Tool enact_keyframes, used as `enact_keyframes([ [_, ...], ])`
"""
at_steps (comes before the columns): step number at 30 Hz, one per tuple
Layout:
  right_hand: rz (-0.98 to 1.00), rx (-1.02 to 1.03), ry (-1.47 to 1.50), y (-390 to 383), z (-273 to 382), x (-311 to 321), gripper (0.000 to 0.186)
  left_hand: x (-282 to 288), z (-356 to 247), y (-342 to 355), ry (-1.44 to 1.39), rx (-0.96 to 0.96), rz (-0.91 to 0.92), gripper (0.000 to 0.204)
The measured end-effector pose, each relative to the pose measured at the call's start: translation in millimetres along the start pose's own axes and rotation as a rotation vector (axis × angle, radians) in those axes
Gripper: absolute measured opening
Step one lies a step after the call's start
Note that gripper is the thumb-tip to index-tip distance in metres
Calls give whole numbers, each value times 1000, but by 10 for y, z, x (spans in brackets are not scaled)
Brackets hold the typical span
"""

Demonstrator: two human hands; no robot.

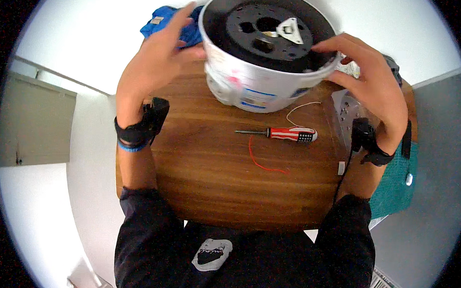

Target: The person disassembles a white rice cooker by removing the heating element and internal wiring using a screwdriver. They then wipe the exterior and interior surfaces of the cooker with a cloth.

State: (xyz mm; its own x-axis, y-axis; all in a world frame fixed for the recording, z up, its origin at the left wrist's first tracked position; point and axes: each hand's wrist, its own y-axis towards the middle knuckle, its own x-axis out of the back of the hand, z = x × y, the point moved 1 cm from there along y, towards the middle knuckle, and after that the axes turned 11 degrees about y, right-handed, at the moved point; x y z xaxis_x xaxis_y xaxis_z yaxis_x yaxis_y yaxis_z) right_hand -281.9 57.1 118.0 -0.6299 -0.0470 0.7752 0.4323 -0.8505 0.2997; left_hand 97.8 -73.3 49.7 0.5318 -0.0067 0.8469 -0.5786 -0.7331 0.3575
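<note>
A white round tub (249, 87) with worn labels stands at the far side of the wooden table. Inside it sits a black disc-shaped part (247, 29) with several holes, and a white triangular bracket (289, 31) lies on top. My left hand (154, 60) is at the tub's left side, fingers apart and slightly blurred, thumb close to the wall. On the right, my right hand (365, 70) grips the rim, fingers over the edge and thumb outside. In front of the tub lies a screwdriver (286, 134) with a red, white and black handle.
A red wire (259, 164) and a pale wire (289, 114) lie by the screwdriver. A clear bag of small metal parts (345, 109) is under my right forearm. Blue cloth (158, 27) is behind the tub's left side. Green material (394, 184) hangs at the right edge.
</note>
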Motion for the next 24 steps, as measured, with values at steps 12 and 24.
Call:
enact_keyframes([
  [12,-50,224,372,172,207,-336,70,260,-1104,-160,320,-186,-194,63],
  [24,-83,-65,309,149,200,-257,73,91,-909,-113,368,104,-143,57],
])
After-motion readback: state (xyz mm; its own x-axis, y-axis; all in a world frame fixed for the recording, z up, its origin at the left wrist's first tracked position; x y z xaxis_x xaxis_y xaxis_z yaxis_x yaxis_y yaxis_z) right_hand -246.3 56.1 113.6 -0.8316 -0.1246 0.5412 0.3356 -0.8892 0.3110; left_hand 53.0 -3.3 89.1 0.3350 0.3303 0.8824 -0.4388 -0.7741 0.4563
